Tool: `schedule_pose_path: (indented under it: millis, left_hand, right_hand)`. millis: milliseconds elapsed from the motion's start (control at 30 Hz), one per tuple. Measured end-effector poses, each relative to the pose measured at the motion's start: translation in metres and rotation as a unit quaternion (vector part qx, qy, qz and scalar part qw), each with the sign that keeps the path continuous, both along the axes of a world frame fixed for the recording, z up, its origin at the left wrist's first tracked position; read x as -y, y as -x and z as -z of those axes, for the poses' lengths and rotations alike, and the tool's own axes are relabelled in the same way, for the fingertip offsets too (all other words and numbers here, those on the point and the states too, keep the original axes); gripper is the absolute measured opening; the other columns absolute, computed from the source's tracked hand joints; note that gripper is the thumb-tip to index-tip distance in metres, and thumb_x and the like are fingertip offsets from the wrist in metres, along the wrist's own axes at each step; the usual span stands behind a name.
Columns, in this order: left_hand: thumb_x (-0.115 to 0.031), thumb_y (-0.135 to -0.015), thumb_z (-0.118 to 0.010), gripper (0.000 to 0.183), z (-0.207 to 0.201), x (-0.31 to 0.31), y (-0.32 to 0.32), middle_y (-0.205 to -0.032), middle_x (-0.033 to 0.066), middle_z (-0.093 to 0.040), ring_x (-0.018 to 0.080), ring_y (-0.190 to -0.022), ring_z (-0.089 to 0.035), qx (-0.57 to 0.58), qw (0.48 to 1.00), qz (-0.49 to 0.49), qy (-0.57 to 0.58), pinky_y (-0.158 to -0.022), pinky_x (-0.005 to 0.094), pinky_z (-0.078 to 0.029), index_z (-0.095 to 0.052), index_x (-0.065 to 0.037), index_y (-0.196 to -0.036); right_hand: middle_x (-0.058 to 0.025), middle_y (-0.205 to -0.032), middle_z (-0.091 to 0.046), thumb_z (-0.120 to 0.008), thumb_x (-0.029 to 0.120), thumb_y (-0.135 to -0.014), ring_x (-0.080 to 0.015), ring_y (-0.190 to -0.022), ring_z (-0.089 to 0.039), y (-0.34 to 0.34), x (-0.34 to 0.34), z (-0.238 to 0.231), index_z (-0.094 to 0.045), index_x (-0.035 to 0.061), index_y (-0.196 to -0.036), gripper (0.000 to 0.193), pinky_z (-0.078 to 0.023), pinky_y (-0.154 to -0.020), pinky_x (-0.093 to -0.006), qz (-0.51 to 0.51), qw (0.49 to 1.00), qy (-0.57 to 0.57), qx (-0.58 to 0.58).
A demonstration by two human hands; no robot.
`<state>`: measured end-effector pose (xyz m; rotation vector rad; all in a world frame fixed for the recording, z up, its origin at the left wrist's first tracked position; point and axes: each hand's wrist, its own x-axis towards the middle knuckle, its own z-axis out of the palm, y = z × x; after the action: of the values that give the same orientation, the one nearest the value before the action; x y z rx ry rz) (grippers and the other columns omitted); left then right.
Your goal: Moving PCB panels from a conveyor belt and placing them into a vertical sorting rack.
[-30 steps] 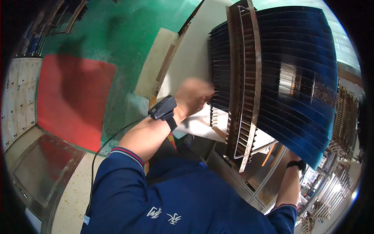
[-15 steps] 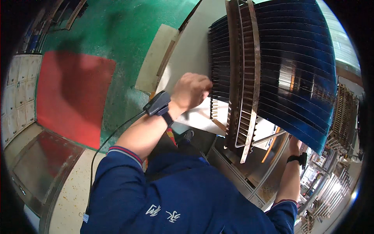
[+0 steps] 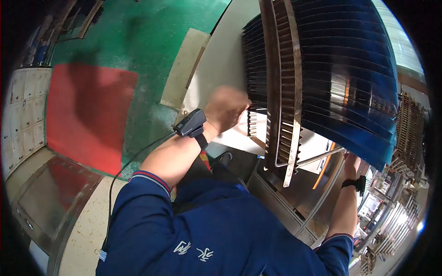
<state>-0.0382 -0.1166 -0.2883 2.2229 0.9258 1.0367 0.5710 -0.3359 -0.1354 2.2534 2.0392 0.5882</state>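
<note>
A stack of glossy dark blue sheets sits in a brown slotted metal rack, one sheet above another with narrow gaps. At the left edge of the lowest sheets is my left hand, blurred, its fingers curled closed with the tips at a sheet's edge. Under the stack's near right corner reaches my right hand. Its fingers are mostly hidden by the sheet, so their grip does not show. Each wrist wears a black strap; the left one carries a black device with a cable.
A short comb-like slotted strip stands beside the left hand. A metal rod juts right from the rack's near end. More slotted racks stand at right. A red mat lies on the green floor, with pale lockers at left.
The rack and sheets appear slightly higher and further left in view. The lowest sheet's near right corner has shifted up, and my right hand has risen slightly. My left hand stays at the edge, more blurred.
</note>
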Motion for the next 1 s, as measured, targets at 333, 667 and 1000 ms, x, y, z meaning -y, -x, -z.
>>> schedule_pose_path:
  millis: [333,667,1000]
  left_hand:
    - [-0.017,-0.080,-0.069,0.005,-0.002,0.008,0.004,-0.094,-0.0015,-0.067,0.0208,-0.094,-0.062,-0.030,0.998,-0.060,0.008,-0.090,0.0385,-0.043,-0.068,-0.016,-0.085]
    - [-0.017,-0.083,-0.064,0.004,-0.001,0.016,0.000,-0.093,-0.0001,-0.064,0.0216,-0.095,-0.060,-0.049,0.998,-0.037,-0.007,-0.091,0.0403,-0.042,-0.067,-0.017,-0.086]
    - [-0.017,-0.083,-0.059,0.008,0.007,0.013,-0.002,-0.088,-0.0015,-0.063,0.0208,-0.086,-0.061,-0.057,0.993,-0.080,-0.064,-0.083,0.0396,-0.044,-0.067,-0.019,-0.084]
  right_hand:
    - [-0.0083,-0.089,-0.067,-0.049,0.032,-0.101,-0.0182,-0.067,-0.063,0.055,-0.020,-0.010,-0.061,0.0052,-0.104,0.030,-0.049,-0.059,-0.0305,0.200,0.930,-0.018,-0.307]
    - [-0.0017,-0.083,-0.064,-0.045,0.038,-0.104,-0.0115,-0.065,-0.057,0.047,-0.030,-0.009,-0.060,0.0075,-0.102,0.034,-0.046,-0.059,-0.0275,0.224,0.937,0.031,-0.267]
    - [-0.0145,-0.089,-0.064,-0.046,0.035,-0.102,-0.0275,-0.074,-0.060,0.090,-0.053,-0.020,-0.057,0.0058,-0.118,0.036,-0.047,-0.062,-0.0359,0.269,0.899,0.030,-0.344]
